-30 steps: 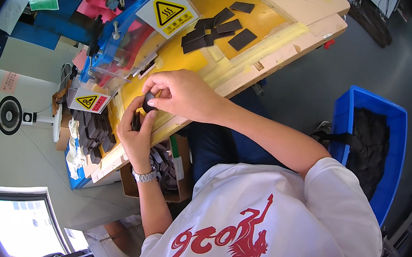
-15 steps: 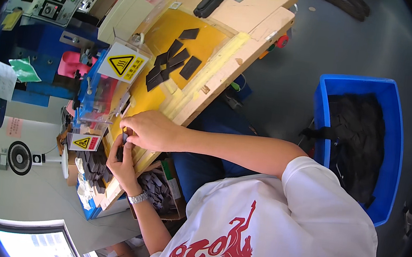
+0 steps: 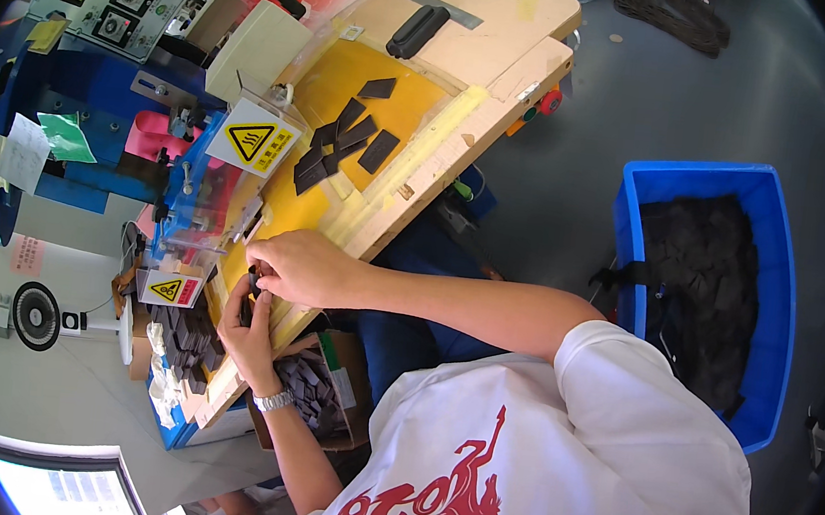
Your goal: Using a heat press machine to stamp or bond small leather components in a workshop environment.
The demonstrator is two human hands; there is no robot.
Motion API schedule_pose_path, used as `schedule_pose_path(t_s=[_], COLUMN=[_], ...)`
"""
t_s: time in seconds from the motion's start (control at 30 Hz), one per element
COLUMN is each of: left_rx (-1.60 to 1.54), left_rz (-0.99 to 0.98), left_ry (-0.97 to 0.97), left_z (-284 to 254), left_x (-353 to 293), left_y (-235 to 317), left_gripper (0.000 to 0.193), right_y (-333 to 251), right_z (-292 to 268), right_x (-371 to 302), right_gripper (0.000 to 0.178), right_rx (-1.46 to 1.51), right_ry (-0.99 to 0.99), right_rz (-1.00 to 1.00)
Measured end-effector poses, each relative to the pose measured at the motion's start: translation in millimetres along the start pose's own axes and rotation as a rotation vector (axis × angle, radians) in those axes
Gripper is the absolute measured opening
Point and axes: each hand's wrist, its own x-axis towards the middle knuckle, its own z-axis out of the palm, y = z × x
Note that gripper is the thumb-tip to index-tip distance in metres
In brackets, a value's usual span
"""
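Both hands meet at the table's near edge, under the clear guard of a blue machine. My left hand (image 3: 247, 337), with a metal watch at its wrist, is closed with its fingertips around a small dark piece (image 3: 254, 282). From the other side, my right hand (image 3: 306, 267) pinches at the same piece with thumb and bent fingers. My fingers cover most of it, so its exact kind cannot be made out. Beyond my hands, several flat black rectangular pieces (image 3: 378, 151) lie loosely overlapping on the yellow mat (image 3: 352, 67).
A machine with a clear guard and a heat-warning sign (image 3: 253, 137) stands beside my hands. Dark pieces are stacked (image 3: 185, 339) at the table end, and more fill a cardboard box (image 3: 350, 392) below. A blue bin (image 3: 776, 296) of black material stands on the floor at right.
The view has shifted slightly. My hands stay together at the same spot, with only small finger movement around the dark piece. The loose black pieces on the mat lie as before.
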Motion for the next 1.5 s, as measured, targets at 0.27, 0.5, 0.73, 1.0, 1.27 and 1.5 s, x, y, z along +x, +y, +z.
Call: schedule_pose_path(t_s=[0.27,0.5,0.73,1.0,1.27,1.5], left_rx=[-0.014,-0.050,-0.058,-0.148,-0.171,-0.240], left_rz=[0.006,-0.051,-0.063,-0.037,0.008,0.038], left_ry=[0.041,0.049,0.044,0.008,0.023,0.037], left_z=[-2,4,-2,-5,-7,-10], left_x=[-1,3,-1,1,-2,-5], left_y=[-5,-8,3,5,10,5], left_gripper=[0.032,0.031,0.033,0.033,0.034,0.034], right_y=[-4,-5,-10,-21,-26,-18], right_z=[0,-9,-9,-14,-15,-8], right_x=[0,1,5,8,10,7], right_gripper=[0.027,0.029,0.033,0.035,0.032,0.029], right_rx=[0.060,0.009,0.040,0.061,0.009,0.110], right_ry=[-0.048,-0.074,-0.123,-0.200,-0.251,-0.285], right_rz=[0.016,0.035,0.048,0.100,0.116,0.177])
